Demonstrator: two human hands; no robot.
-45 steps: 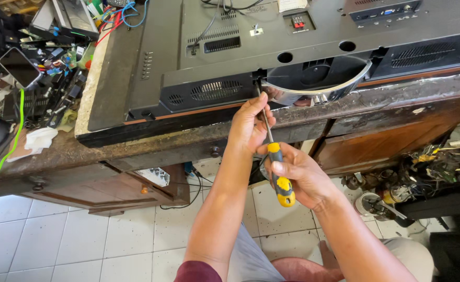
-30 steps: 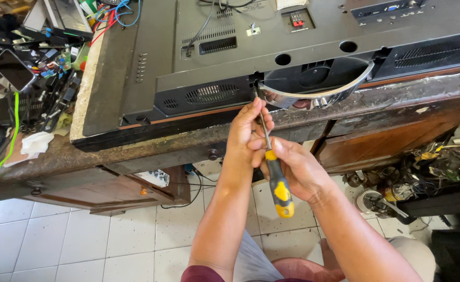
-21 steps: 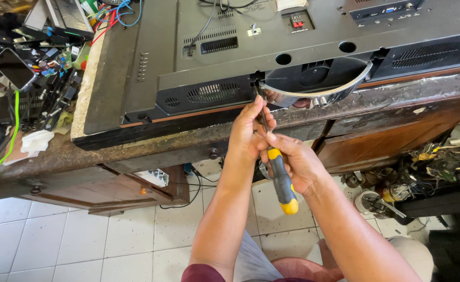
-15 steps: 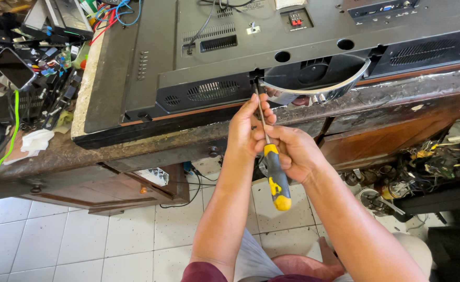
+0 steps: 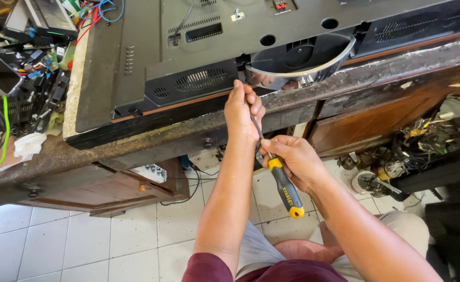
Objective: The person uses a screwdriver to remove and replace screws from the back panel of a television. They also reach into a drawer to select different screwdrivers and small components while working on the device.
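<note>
Two hands meet at the centre of the frame over one tool. Compared with the frames just before, the screwdriver (image 5: 281,183) sits slightly rotated in the grip while its tip stays at the same spot on the lower edge of the black television back panel (image 5: 198,78), which lies face down on the worn wooden workbench (image 5: 397,68) across the upper frame; this suggests turning at a fastener, though the fastener itself is hidden. The right hand (image 5: 292,159) is clenched around the yellow-and-black handle. The left hand (image 5: 244,112) pinches the steel shaft near the tip, fingers (image 5: 251,96) nearly closed and touching the panel edge. Loose electronic parts (image 5: 26,62) crowd the upper left.
</note>
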